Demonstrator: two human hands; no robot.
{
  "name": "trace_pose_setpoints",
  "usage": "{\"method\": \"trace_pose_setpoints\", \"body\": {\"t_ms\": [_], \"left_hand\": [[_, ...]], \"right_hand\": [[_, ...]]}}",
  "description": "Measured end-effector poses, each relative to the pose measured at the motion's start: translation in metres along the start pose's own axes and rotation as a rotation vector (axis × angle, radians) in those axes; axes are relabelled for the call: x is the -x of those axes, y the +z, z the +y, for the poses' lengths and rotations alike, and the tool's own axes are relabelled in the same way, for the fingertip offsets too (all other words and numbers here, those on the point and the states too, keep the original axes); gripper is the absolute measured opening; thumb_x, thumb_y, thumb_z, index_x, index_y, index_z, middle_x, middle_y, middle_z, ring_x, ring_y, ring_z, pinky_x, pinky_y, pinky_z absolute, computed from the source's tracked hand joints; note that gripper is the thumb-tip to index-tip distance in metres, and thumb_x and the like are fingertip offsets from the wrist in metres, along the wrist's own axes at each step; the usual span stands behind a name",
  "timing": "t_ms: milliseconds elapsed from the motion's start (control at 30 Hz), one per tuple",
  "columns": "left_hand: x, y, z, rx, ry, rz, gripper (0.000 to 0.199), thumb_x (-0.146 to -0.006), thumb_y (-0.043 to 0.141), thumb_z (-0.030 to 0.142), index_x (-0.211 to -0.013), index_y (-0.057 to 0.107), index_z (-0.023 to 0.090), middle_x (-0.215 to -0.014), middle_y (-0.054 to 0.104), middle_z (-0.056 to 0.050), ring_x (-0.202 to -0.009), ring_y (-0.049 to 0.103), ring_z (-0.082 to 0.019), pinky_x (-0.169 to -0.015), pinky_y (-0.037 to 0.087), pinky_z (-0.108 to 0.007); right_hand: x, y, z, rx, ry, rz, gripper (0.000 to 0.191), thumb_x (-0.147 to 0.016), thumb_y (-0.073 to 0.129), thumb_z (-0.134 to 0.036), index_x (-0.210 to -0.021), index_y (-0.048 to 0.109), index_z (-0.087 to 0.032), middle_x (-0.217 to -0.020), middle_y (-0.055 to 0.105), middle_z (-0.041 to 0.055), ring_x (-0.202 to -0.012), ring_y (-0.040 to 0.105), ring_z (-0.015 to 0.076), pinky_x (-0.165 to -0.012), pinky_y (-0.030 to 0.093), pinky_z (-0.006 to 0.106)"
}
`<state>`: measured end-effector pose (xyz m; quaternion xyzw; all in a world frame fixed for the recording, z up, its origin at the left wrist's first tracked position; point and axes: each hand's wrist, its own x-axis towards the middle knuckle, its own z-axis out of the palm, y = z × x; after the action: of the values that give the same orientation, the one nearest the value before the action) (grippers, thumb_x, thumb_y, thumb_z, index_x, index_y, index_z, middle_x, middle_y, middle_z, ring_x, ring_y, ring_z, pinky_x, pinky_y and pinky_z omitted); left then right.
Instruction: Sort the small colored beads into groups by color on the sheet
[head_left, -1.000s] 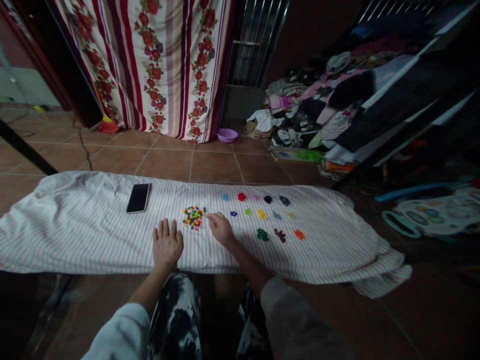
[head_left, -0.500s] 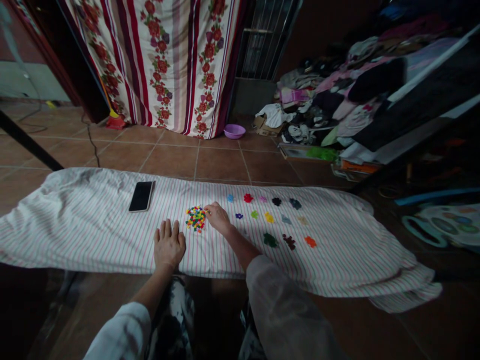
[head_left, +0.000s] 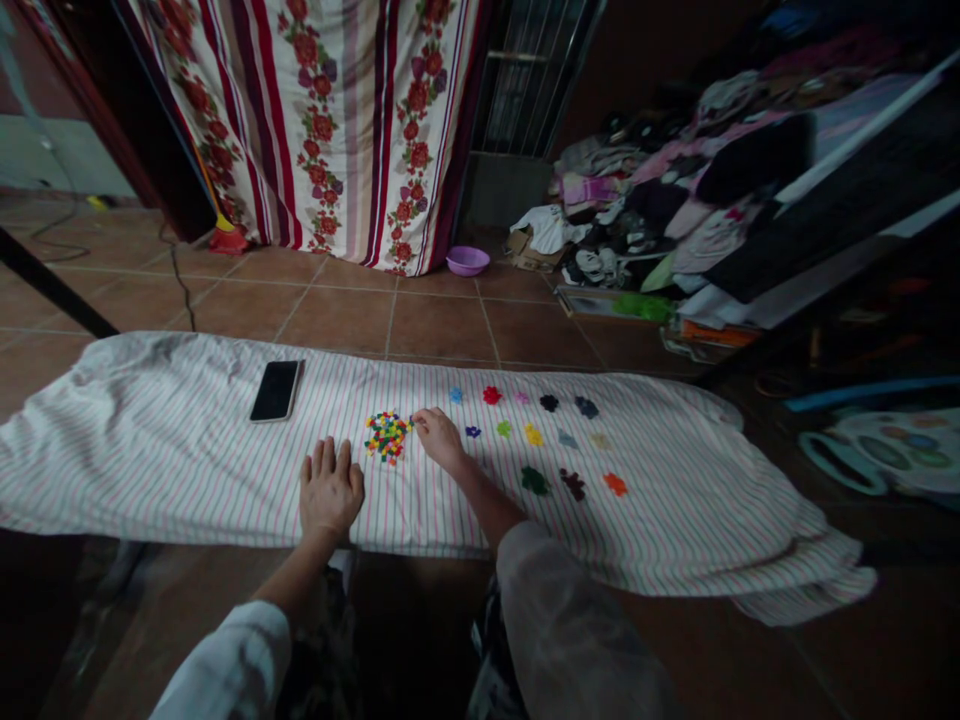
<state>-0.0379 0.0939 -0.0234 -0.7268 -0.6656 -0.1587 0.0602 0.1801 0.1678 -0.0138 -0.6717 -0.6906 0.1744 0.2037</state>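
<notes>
A pile of small mixed-colour pieces lies on the striped cloth. At its right edge my right hand has its fingers pinched together; what lies between the fingertips is too small to make out. My left hand rests flat on the cloth, fingers spread, just left of the pile, holding nothing. Right of my right hand are several small single-colour heaps, among them a red heap, a yellow heap, a dark green heap and an orange heap.
A phone lies on the cloth, left of the pile. Beyond the cloth, a purple bowl sits on the tiled floor near a hanging flowered curtain. Clothes are heaped at the upper right.
My right hand has shifted slightly right relative to the mixed pile, with its fingers still together. My left hand stays flat on the cloth. The whole view has moved a little.
</notes>
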Motion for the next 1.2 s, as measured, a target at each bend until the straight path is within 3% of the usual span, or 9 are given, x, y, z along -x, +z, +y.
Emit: {"method": "trace_pose_setpoints", "body": {"t_ms": [300, 700, 1200], "left_hand": [[-0.001, 0.001, 0.001, -0.008, -0.013, -0.008, 0.050, -0.093, 0.038, 0.029, -0.136, 0.057, 0.010, -0.145, 0.051, -0.022, -0.139, 0.042, -0.035, -0.115, 0.031, -0.053], [0.000, -0.001, 0.002, -0.019, -0.027, -0.013, 0.052, -0.092, 0.036, 0.032, -0.135, 0.057, 0.012, -0.145, 0.051, -0.019, -0.140, 0.041, -0.032, -0.115, 0.031, -0.051], [0.002, -0.004, 0.003, -0.009, -0.015, -0.004, 0.053, -0.093, 0.032, 0.032, -0.134, 0.057, 0.011, -0.143, 0.053, -0.020, -0.140, 0.041, -0.032, -0.116, 0.030, -0.051]], "right_hand": [[0.004, 0.001, -0.010, 0.040, -0.024, -0.015, 0.026, -0.092, 0.050, -0.015, -0.107, 0.068, -0.025, -0.107, 0.063, 0.0033, -0.099, 0.059, 0.0145, -0.086, 0.043, 0.024], [0.017, 0.014, -0.006, -0.014, -0.032, 0.166, 0.020, -0.091, 0.050, -0.015, -0.102, 0.066, -0.022, -0.105, 0.068, 0.0039, -0.099, 0.061, 0.0162, -0.090, 0.044, 0.025], [0.022, 0.014, -0.006, -0.085, -0.018, 0.208, 0.025, -0.089, 0.051, -0.015, -0.108, 0.065, -0.023, -0.108, 0.068, 0.0045, -0.103, 0.061, 0.0162, -0.092, 0.046, 0.025]]}}
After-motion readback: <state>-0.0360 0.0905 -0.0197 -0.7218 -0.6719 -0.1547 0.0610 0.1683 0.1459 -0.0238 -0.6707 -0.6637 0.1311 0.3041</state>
